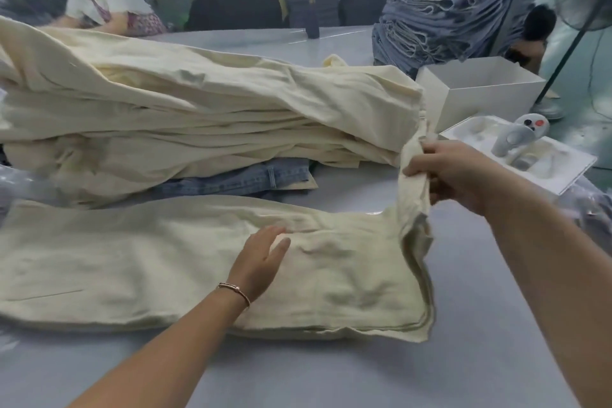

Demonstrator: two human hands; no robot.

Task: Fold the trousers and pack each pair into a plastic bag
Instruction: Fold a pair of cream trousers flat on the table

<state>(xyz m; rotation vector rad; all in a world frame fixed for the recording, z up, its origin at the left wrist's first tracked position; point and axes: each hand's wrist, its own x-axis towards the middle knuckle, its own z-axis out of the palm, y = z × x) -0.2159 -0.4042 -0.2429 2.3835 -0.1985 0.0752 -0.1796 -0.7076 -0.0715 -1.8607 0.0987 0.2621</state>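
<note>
Pale grey and smooth, the desk (463,341) fills the foreground of a crowded garment workroom, where stacks of dark clothing and a tall heap of blue denim (443,3) are ranged along the back and other people are seen bent over at the far edges. No brand, label or legible writing can be made out on anything in view. A pair of cream trousers (165,262) is laid flat on the near part of the desk, its long axis running left to right across the view, with one end lifted at the right. That raised end is gripped by the right hand (453,172), fingers curled round the bunched cloth. The left hand (261,262), with a thin bracelet (235,291) at the wrist, is laid on the middle of the trousers with fingers straight and slightly spread. Just behind, a high pile of cream trousers (198,109) is stacked over a pair of blue jeans (238,175). To the right, a white open box (463,93) and a white moulded tray (563,169) holding a grey handheld device (516,139) are set on the desk.
</note>
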